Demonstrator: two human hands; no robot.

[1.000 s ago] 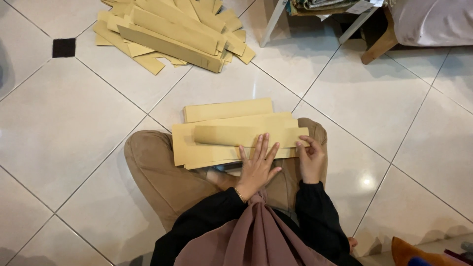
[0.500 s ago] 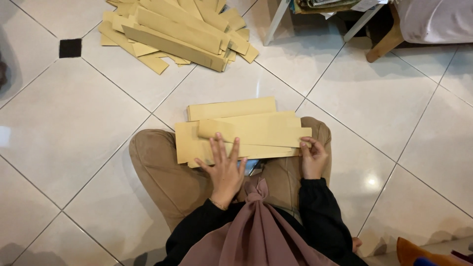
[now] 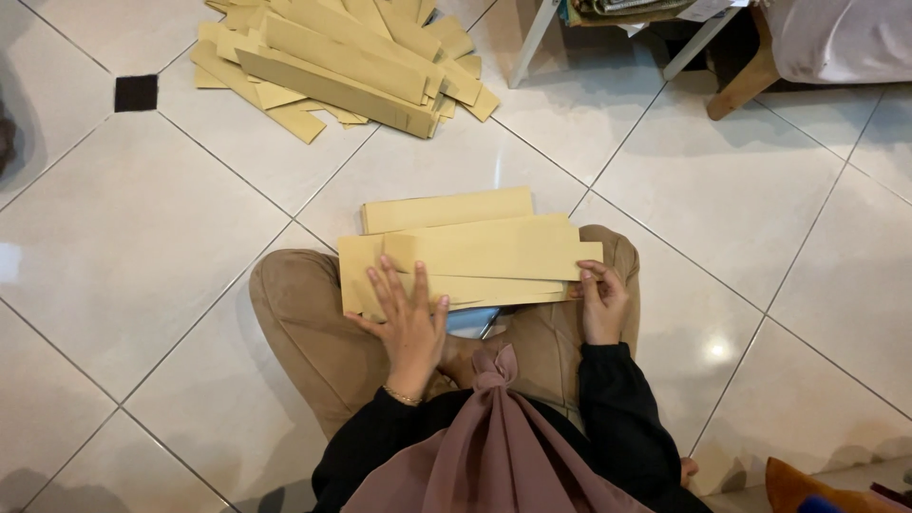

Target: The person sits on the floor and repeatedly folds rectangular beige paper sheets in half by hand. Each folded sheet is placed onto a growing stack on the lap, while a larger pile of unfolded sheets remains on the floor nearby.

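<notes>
Cardboard sheet (image 3: 494, 249), tan and long, lying across the lap on crossed legs in tan trousers (image 3: 304, 323), topmost of a small stack of like pieces (image 3: 442, 207) whose far edge juts out over the floor. Pressed flat at its near left end by the left hand (image 3: 410, 313), fingers spread and released, palm down on the card, nothing gripped. Pinched at its right end by the right hand (image 3: 598, 299), fingers curled around the edge, thumb on top (the underside of the grasp hidden by the card). A thin bracelet on the left wrist, black sleeves (image 3: 617, 418) on both arms, a mauve cloth (image 3: 494, 446) hanging down in front of the chest. Beneath everything, a floor of large pale glossy tiles (image 3: 142, 237) with dark grout lines and one small black inset square (image 3: 136, 92). Well apart, at the top of the view, a loose heap of more tan cardboard pieces (image 3: 342, 57), some folded into long flat boxes. At the upper right, white metal legs of a rack (image 3: 532, 43) and a wooden furniture leg (image 3: 746, 85). At the bottom right corner, an orange-brown object (image 3: 807, 484), cut off by the frame, kind unclear.
</notes>
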